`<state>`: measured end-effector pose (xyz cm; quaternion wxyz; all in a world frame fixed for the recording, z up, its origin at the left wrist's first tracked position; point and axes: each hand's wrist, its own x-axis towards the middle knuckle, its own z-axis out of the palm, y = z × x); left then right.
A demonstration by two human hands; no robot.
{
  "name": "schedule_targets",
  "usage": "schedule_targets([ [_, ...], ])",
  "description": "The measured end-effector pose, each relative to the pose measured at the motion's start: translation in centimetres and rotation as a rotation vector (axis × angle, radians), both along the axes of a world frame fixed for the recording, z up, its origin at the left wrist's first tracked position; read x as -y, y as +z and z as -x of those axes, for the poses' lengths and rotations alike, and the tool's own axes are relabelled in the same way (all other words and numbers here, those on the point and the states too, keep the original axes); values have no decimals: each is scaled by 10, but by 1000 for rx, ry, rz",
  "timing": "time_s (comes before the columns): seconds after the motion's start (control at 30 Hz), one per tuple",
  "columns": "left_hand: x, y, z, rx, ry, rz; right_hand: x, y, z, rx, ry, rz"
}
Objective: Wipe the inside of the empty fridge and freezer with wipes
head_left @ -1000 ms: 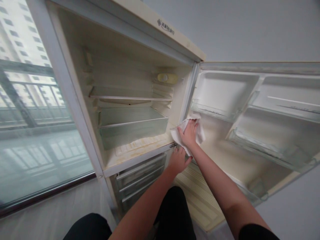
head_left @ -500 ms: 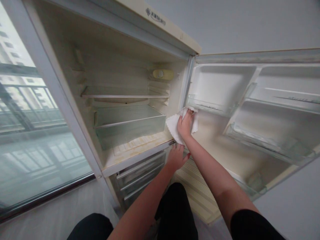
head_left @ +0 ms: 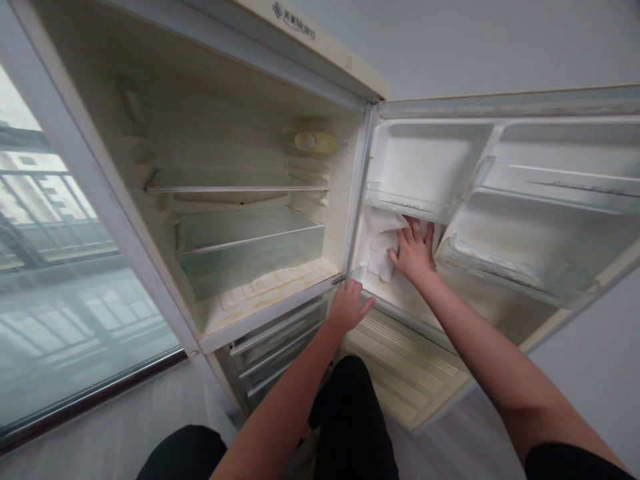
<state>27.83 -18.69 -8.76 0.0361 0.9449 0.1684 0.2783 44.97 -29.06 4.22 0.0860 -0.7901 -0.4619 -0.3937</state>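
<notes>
A white cloth (head_left: 380,257) lies against the inner panel of the open upper refrigerator door (head_left: 430,153), below a short clear shelf (head_left: 400,202). My right hand (head_left: 414,250) presses on the cloth's right part, fingers spread and stretched out; its palm side is hidden. Lower and to the left, my left hand (head_left: 347,308) is by the hinge side, between the fridge body and the door. Its fingers point up near the hinge (head_left: 339,280) and its thumb stands apart. Nothing shows in it.
The fridge compartment holds a glass shelf (head_left: 235,189) and a clear drawer (head_left: 255,257) above a stained floor. Clear racks (head_left: 505,267) jut from the door's right side. Below, the ribbed lower door (head_left: 400,360) stands open beside freezer drawers (head_left: 280,350). A glass window (head_left: 75,300) is at left.
My right hand has gone from a bunched grip on the cloth by the hinge edge to spread fingers farther right on the door panel. The cloth moved with it. My left hand stays near the hinge.
</notes>
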Motion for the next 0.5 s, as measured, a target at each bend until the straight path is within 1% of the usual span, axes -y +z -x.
schedule_targets([
  [0.13,0,1,0,12,-7,2,2,-16,3,-73,56,-70],
  [0.27,0,1,0,17,-3,8,-7,-34,3,-105,141,6],
  [0.33,0,1,0,19,-10,11,-13,-35,2,-97,165,52],
  [0.5,-1,-2,-3,32,-15,17,-24,-27,-4,-105,224,128],
])
